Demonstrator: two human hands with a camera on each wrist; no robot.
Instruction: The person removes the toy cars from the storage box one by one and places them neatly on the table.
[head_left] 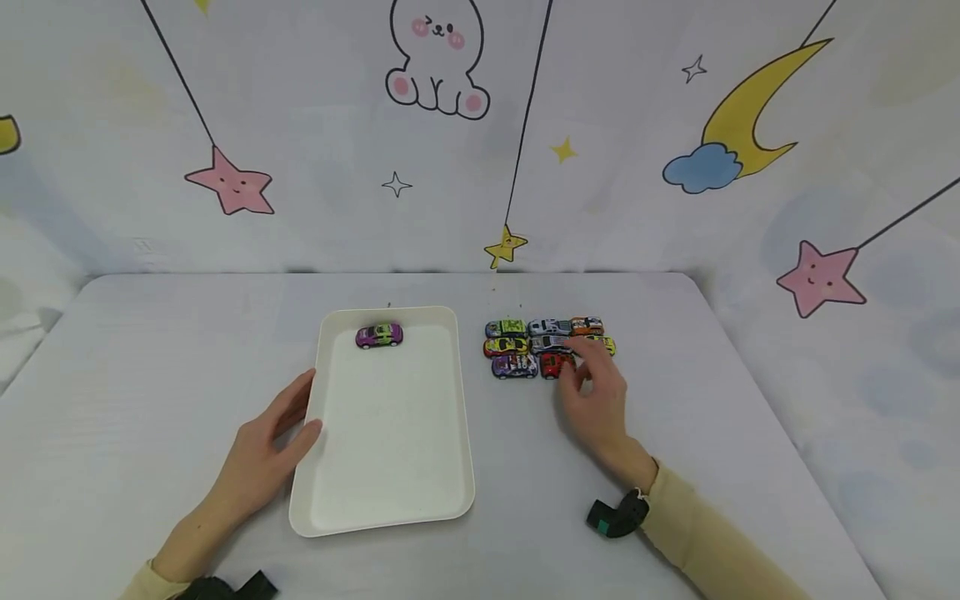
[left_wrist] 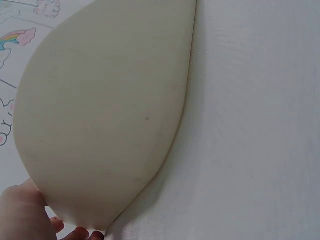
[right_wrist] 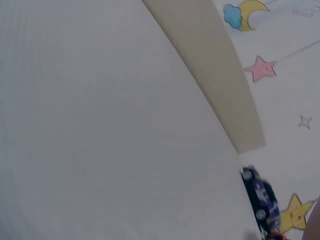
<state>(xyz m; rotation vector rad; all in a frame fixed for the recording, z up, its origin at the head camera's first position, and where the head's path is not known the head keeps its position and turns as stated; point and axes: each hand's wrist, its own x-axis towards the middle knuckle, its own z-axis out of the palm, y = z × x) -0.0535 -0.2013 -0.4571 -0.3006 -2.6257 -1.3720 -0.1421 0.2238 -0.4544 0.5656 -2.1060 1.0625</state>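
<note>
My left hand (head_left: 266, 446) holds the left rim of a white tray (head_left: 382, 433), its thumb over the edge; the left wrist view shows the tray's outer side (left_wrist: 110, 110) with fingertips along it. One purple and green toy car (head_left: 378, 336) sits near the tray's far left corner. To the right of the tray, my right hand (head_left: 596, 396) is over a cluster of toy cars, thumb and index finger apart. Its thumb overlaps a red toy car (head_left: 551, 365), and the index finger reaches over a silver toy car (head_left: 547, 343). The fingers partly hide both cars.
In the cluster are a purple toy car (head_left: 514, 367), a red and yellow one (head_left: 506, 347), a green one (head_left: 507, 328), a white and blue one (head_left: 550, 327) and an orange one (head_left: 587, 325). A yellow car (head_left: 606, 342) lies beyond my right hand. A decorated wall backs the table.
</note>
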